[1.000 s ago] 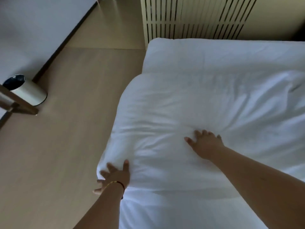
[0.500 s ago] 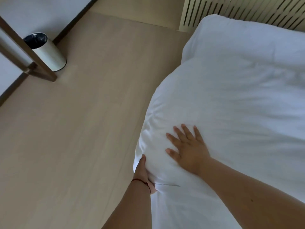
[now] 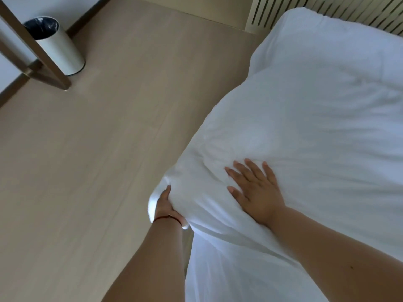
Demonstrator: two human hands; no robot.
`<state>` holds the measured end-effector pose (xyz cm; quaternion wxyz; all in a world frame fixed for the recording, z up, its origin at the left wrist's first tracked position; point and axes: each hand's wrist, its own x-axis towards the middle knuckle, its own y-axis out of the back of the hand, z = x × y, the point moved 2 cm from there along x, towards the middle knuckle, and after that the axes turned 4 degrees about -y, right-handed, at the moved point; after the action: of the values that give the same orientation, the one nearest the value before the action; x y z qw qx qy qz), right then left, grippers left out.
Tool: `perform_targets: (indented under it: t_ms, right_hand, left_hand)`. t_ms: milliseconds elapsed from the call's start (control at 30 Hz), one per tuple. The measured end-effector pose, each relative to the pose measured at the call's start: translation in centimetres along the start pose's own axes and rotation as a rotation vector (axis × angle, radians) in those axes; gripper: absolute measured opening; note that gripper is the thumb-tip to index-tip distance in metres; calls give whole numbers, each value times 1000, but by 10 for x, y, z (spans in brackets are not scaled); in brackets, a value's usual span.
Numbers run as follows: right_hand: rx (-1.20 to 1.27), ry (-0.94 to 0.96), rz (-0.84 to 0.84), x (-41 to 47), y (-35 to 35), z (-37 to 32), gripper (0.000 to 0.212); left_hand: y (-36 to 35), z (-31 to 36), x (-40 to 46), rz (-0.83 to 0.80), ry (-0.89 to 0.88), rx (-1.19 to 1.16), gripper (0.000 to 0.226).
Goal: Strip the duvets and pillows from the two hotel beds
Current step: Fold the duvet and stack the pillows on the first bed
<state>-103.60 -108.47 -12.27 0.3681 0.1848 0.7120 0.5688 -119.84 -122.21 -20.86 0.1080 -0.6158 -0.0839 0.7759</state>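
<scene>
A thick white duvet [image 3: 316, 131] covers the bed and fills the right half of the head view. My left hand [image 3: 165, 204] grips its near left corner from the side; the thumb lies on the bunched fabric and the fingers are hidden under it. A thin red band circles that wrist. My right hand [image 3: 255, 190] presses flat on top of the duvet just right of that corner, fingers spread. Beyond the duvet's far edge lies more white bedding [image 3: 322, 38]; whether it is a pillow or the sheet I cannot tell.
Pale wooden floor [image 3: 98, 149] stretches along the bed's left side. A white round waste bin [image 3: 63, 53] with a black liner stands at the far left, behind a slanted brown furniture leg [image 3: 32, 46]. A slatted cream panel [image 3: 340, 9] runs behind the bed.
My left hand went from lying flat at the duvet's edge to gripping its corner, which is now bunched and raised. My right hand slid left toward that corner. The view swung left.
</scene>
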Motion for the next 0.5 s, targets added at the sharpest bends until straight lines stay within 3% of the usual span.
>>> perform_targets:
  t_ms: [100,200,267,367,500]
  right_hand:
    - [119,-26,-61,0,10,0,97]
    - [335,-93,-186,4,24,-2,56]
    - [707,-157,-250,4,39,-2,45]
    - [1356,-300,-229,-2,81,4,52]
    - [1662,-368,-29,-19,149,46,69]
  left_hand:
    - [-5,29,-25,-95,-141,-12,18]
    - [-23,50,-65,-158,-346,106,23]
    - [-42,60,-93,-214,-504,205,32]
    - [-83,69,-146,-297,-676,368,35]
    - [-151,49,-212,-391,-815,681,30]
